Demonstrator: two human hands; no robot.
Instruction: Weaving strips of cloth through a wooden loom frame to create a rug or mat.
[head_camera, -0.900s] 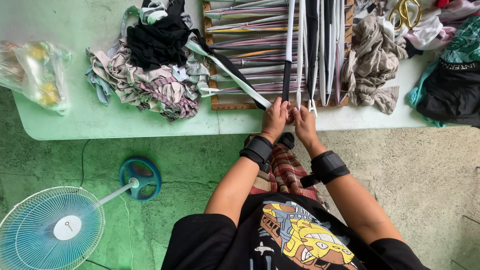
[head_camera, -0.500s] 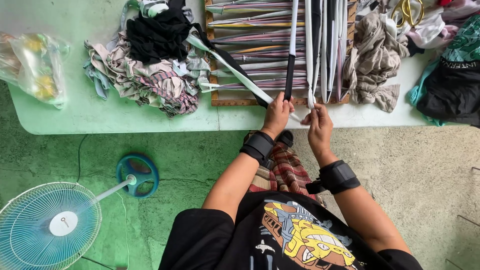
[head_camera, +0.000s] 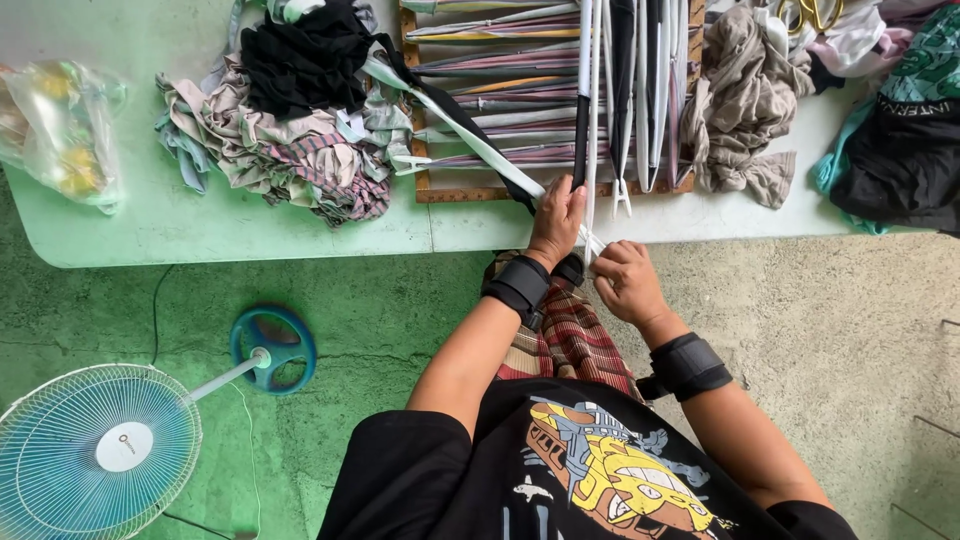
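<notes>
A wooden weaving frame (head_camera: 470, 190) lies on the pale green table (head_camera: 200, 225), strung with several long cloth strips in white, black and mixed colours. My left hand (head_camera: 557, 215) rests at the frame's near edge, fingers closed on a black strip (head_camera: 580, 140). Just below the table edge, my right hand (head_camera: 625, 280) pinches the loose end of a white strip (head_camera: 592, 120) that runs up over the frame. Both wrists wear black bands.
A heap of cut cloth scraps (head_camera: 280, 130) lies left of the frame, and a clear plastic bag (head_camera: 60, 130) sits further left. More cloth (head_camera: 745, 110) and dark garments (head_camera: 900, 150) lie on the right. A blue standing fan (head_camera: 100, 450) lies on the green floor.
My right hand has dropped from the frame's edge to just below the table edge, drawing the white strip's end with it. My left hand stayed at the frame's edge.
</notes>
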